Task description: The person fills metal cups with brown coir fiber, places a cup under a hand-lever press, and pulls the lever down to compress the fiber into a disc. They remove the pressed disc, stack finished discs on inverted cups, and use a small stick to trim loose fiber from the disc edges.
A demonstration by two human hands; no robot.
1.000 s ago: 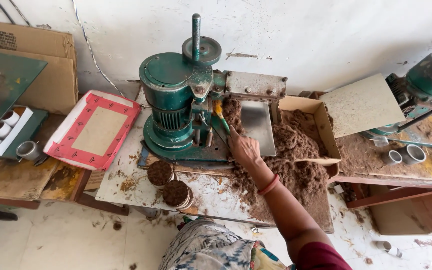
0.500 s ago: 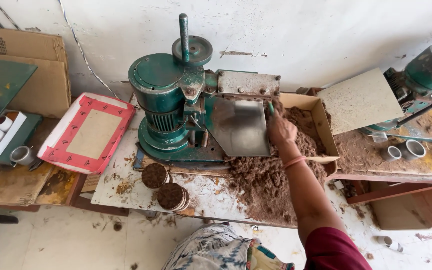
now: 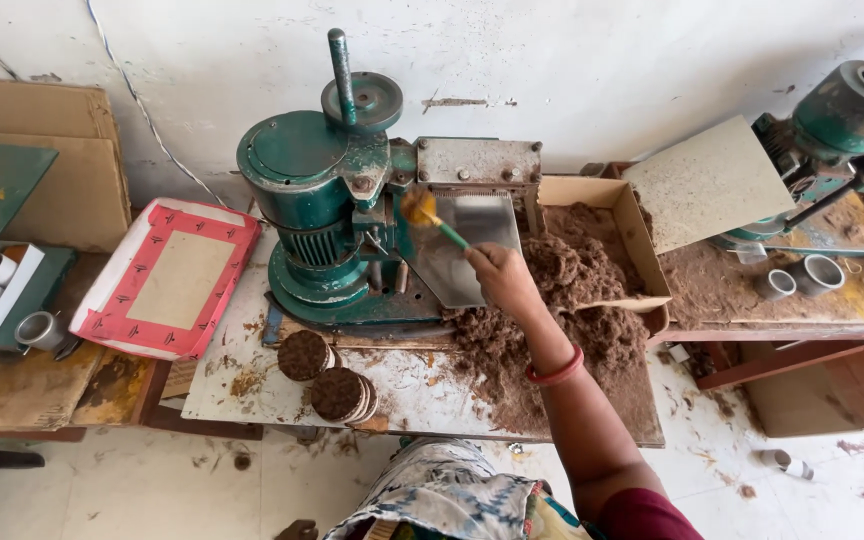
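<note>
Change: the right hand (image 3: pixel 500 283) had come off the brown heap and lifted a small brush (image 3: pixel 430 218) toward the green press (image 3: pixel 317 200).
Right hand: clenched around the brush's green handle, a red bangle (image 3: pixel 555 371) on the wrist.
Brush: tilted, its orange bristles just beside the press's middle, above the metal chute (image 3: pixel 472 245).
Left hand: out of sight.
Heap: loose brown fibre (image 3: pixel 552 320) spilled from a cardboard box (image 3: pixel 602 200) across the table (image 3: pixel 252 380).
Nearby: two stacks of dark round discs (image 3: pixel 327 375) stood in front of the press; a red-edged tray (image 3: pixel 167 280) lay to its left.
</note>
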